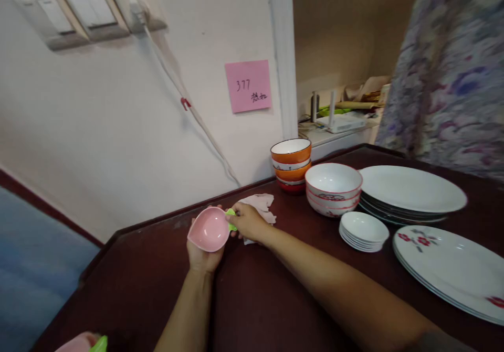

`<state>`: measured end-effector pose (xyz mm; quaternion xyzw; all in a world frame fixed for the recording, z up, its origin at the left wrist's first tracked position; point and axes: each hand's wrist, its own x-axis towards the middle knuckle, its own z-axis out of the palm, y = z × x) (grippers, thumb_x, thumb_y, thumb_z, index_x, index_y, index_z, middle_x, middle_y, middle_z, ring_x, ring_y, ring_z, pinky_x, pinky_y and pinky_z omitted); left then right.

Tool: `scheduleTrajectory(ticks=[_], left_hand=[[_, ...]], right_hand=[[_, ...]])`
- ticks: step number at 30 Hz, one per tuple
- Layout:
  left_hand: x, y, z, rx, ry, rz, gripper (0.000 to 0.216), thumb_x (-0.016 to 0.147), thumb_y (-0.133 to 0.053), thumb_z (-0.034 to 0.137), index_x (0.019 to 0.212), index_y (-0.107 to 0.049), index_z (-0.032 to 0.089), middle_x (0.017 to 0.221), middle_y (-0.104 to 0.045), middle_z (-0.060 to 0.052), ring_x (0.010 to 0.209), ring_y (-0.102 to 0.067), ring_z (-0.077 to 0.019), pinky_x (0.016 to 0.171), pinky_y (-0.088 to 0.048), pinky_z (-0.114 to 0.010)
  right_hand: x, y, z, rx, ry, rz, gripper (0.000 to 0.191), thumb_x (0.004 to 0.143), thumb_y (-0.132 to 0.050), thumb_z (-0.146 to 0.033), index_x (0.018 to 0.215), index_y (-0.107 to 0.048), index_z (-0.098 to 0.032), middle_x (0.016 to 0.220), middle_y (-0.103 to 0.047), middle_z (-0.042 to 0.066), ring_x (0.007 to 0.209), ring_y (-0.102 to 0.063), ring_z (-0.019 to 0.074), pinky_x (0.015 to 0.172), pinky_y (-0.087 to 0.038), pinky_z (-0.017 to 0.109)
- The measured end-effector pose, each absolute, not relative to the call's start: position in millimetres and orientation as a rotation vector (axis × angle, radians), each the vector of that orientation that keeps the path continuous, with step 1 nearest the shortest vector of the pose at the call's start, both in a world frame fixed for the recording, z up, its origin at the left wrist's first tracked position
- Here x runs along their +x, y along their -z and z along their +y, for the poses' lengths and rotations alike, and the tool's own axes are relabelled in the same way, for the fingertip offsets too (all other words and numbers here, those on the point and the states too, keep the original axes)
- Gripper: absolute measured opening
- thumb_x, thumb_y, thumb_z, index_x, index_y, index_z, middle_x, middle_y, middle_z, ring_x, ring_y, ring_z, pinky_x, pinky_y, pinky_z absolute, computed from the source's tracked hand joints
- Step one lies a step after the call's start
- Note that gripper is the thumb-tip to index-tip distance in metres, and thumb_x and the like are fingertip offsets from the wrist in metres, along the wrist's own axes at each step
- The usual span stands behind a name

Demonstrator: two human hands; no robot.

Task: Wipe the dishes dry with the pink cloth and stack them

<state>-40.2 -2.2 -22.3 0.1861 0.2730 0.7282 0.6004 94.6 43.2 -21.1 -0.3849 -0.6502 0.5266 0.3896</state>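
Observation:
A pink bowl (209,228), pointed at one side like a peach and glossy inside, is held over the dark red tabletop (260,294). From underneath, my left hand (205,257) cups it, the fingers partly hidden behind its rim. On its right side is a green leaf-shaped handle (231,220), pinched by the thumb and fingers of my right hand (249,222). A pale pink cloth (262,204) lies on the table just behind my right hand; I cannot tell whether they touch.
To the right stand stacked orange bowls (291,157), red-rimmed white bowls (334,184), small white dishes (364,228), large white plates (413,187) and flowered oval plates (452,270). Another pink piece (76,343) with green sits at the lower left edge. A wall (157,131) borders the table behind.

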Motion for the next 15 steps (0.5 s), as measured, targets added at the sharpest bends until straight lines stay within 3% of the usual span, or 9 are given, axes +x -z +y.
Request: scheduleTrajectory(ticks=[4,7,12,15], left_hand=[[-39.4,24.0,6.5,0.423,-1.749,0.728,0.036,0.093,-0.035,0.017,0.113,-0.065,0.016,0.095,-0.073,-0.009,0.080,-0.068,-0.0188,0.071,-0.056,-0.031],[-35.1,23.5,11.0,0.552,-1.710,0.681,0.032,0.091,-0.041,0.017,0.111,-0.065,0.020,0.093,-0.072,-0.006,0.079,-0.067,-0.0194,0.070,-0.057,-0.033],[-31.7,19.0,16.3,0.599,-1.631,0.758,0.023,0.088,-0.050,0.023,0.102,-0.068,0.020,0.081,-0.069,-0.004,0.069,-0.064,-0.0163,0.064,-0.056,-0.028],[-34.1,17.2,18.3,0.634,-1.636,0.846,0.023,0.089,-0.051,0.027,0.106,-0.065,0.021,0.094,-0.068,-0.004,0.080,-0.064,-0.0172,0.071,-0.055,-0.031]], right_hand=[[104.9,-6.5,35.1,-1.015,-0.957,-1.773,0.010,0.086,-0.054,-0.030,0.083,-0.052,-0.020,0.071,-0.060,-0.001,0.060,-0.056,0.0117,0.053,-0.035,0.022],[113.8,-39.3,24.4,-0.990,-0.654,-1.855,0.011,0.086,-0.054,-0.030,0.081,-0.052,-0.020,0.077,-0.060,0.001,0.071,-0.054,0.0135,0.058,-0.033,0.023],[129.7,-90.6,-1.9,-0.888,-0.774,-1.841,0.017,0.086,-0.056,-0.038,0.083,-0.052,-0.021,0.075,-0.056,-0.002,0.070,-0.052,0.0131,0.058,-0.034,0.022],[153.1,-101.9,-26.2,-0.783,-1.023,-1.732,0.020,0.083,-0.060,-0.039,0.083,-0.051,-0.021,0.072,-0.055,-0.003,0.065,-0.053,0.0114,0.056,-0.038,0.021]])
